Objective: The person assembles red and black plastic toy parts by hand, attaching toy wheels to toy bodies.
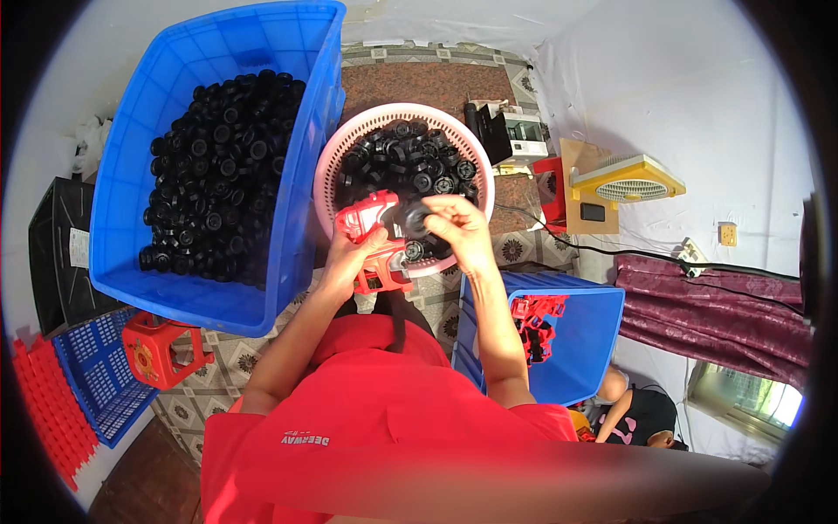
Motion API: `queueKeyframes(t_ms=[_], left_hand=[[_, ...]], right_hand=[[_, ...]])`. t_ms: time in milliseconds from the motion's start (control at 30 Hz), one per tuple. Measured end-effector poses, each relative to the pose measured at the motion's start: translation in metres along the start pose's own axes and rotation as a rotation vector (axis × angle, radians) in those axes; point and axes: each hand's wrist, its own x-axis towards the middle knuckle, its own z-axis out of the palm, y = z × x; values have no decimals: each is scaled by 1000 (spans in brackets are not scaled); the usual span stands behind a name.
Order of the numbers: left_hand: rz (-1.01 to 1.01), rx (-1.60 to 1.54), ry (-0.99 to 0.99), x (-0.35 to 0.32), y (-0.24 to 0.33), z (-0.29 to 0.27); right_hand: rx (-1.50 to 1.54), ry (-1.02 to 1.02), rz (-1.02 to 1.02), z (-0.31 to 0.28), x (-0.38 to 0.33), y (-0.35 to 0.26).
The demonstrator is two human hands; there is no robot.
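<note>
Head view: the one view here, looking down past a red shirt at two hands working over a basket.
Left hand (351,260): closed around a red plastic part (365,217), thumb uppermost.
Right hand (460,231): thumb and fingers pinching a dark round piece (411,219), slightly blurred, just beside the red part; I cannot tell if they touch.
Lower red piece (381,269): just below the left hand; whether it joins the held part is unclear.
Pink basket (326,168): behind the hands, filled with black wheels (400,155).
Large blue tub (301,166): left of the basket, heaped with similar wheels.
Smaller blue tub (587,345): to the right, with red parts (538,330) inside.
Co-worker (642,417): low at the right, well apart from these hands.
Step in hand: seemingly bringing the round piece to the red part.
Next move: probably calls for a steady left grip and careful alignment by the right.
</note>
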Motion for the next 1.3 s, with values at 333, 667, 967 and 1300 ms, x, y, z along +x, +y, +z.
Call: queueKeyframes(t_ms=[333,667,967,1300], left_hand=[[96,29,137,9,-31,35],[8,107,263,-4,-41,62],[-60,-128,382,-7,-55,78],[163,-223,448,8,-24,56]], right_hand=[[6,-110,77,-34,0,27],[49,-488,291,-67,8,56],[-103,-499,394,-87,75,77],[-1119,238,191,-92,167,142]])
